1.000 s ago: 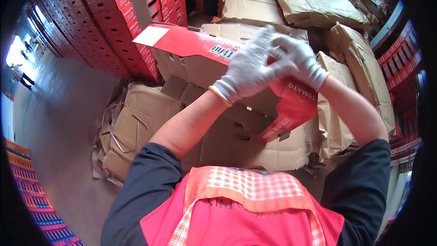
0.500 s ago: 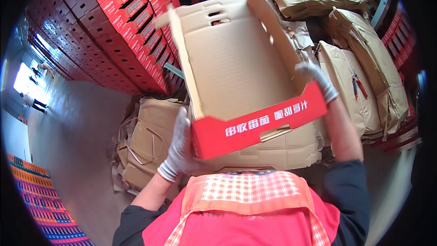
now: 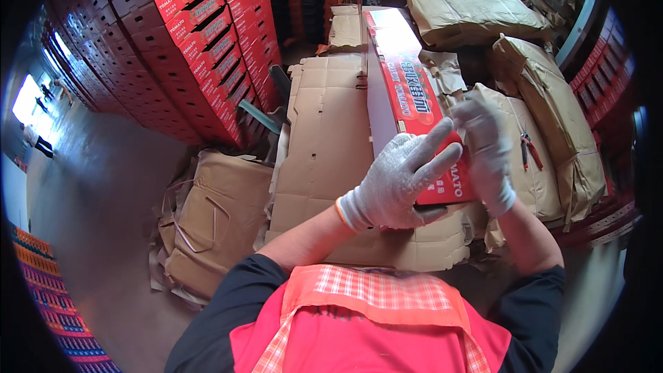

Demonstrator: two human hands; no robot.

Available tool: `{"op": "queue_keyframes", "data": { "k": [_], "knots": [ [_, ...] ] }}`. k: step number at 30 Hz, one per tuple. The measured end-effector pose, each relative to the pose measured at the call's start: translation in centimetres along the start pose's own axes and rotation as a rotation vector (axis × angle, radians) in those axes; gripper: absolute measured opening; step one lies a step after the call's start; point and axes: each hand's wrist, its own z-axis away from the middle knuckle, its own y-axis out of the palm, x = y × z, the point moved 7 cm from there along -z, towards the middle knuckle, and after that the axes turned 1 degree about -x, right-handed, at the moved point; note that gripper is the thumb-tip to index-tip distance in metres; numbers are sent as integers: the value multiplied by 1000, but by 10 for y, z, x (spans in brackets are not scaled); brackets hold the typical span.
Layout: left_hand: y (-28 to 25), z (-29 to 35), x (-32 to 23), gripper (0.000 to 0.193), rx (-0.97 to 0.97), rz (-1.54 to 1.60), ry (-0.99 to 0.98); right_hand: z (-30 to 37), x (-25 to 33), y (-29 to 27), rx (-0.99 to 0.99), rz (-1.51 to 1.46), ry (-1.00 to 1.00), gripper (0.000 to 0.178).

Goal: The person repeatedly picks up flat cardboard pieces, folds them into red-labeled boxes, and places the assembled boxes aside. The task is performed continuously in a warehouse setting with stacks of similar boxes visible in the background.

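Observation:
A red printed cardboard box (image 3: 400,76), shaped like a shallow tray, stands tipped on its side over a stack of flat brown cardboard sheets (image 3: 321,145). Its open side is turned away to the right and cannot be seen. Against its near end lies my left hand (image 3: 397,176), in a grey-white glove, fingers stretched out and spread. My right hand (image 3: 487,145), gloved alike, is at the near right edge of the box. Motion blurs its fingers, so their grip is unclear.
Tall stacks of red boxes (image 3: 200,41) rise at the left. Brown paper-wrapped bundles (image 3: 476,14) lie at the back right, with red-handled pliers (image 3: 530,152) on one of them. Another wrapped bundle (image 3: 217,221) sits left of the sheets. Colourful stacks (image 3: 59,311) stand at the lower left.
The box has turned from lying with its open side up to standing on its side. My left hand has moved right, from the box's near left corner onto its near end.

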Motion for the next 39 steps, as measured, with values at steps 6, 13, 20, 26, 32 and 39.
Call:
{"op": "queue_keyframes", "data": {
  "k": [6,13,20,26,32,39],
  "knots": [
    [14,39,14,143,-302,-50,-321,-4,-9,49,555,715,483,36],
    [41,56,24,133,-84,261,-687,-18,-21,84,822,1094,351,14],
    [44,71,23,95,74,686,-820,-6,-28,154,980,824,-288,40],
    [-4,87,30,108,-300,800,-836,-105,-72,106,-8,261,385,22],
    [10,100,9,130,-122,718,-978,-83,-130,146,677,275,522,29],
    [-52,133,-2,66,270,420,-737,-13,-214,46,964,1667,44,13]
  ]
}}
